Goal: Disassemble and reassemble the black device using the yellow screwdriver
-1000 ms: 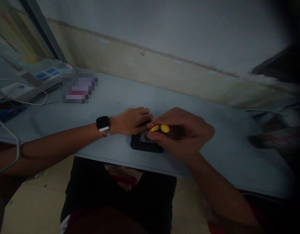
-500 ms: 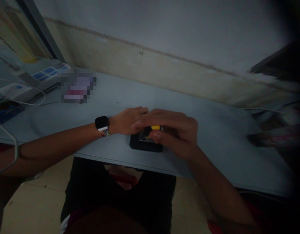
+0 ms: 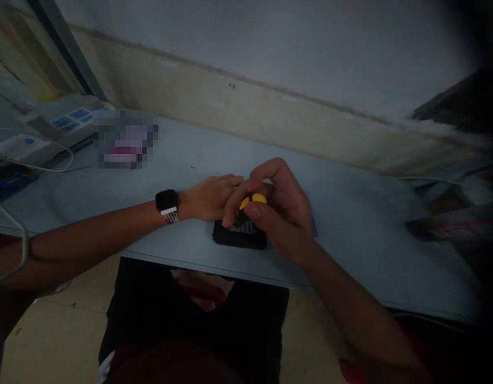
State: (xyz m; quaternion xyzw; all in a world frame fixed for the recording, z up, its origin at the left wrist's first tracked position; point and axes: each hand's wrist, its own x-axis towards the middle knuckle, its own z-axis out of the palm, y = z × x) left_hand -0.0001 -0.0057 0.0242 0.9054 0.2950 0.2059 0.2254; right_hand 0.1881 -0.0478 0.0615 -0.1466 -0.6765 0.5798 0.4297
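A flat black rectangular case [image 3: 239,239] with a greyish panel on top lies near the table's front edge. My left hand [image 3: 209,197], palm down, is against its far left side and holds it; its fingertips are partly hidden by my other hand. Over the case, my right hand [image 3: 284,213] pinches a small yellow-and-black screwdriver [image 3: 259,198] between thumb and bent fingers. Only the top of its handle shows; the tip is hidden. A black watch [image 3: 167,200] is on my left wrist.
A blurred-out flat item [image 3: 128,143] lies at the back left, beside a white power strip [image 3: 72,120] and a loose white cable [image 3: 50,169]. A bluish edge [image 3: 314,226] shows right of my right hand. Dark clutter [image 3: 450,224] stands at the far right. A wall borders the table's back.
My right hand has turned and its index finger has arched up, so more of the yellow handle shows. My left hand and the case have stayed in place.
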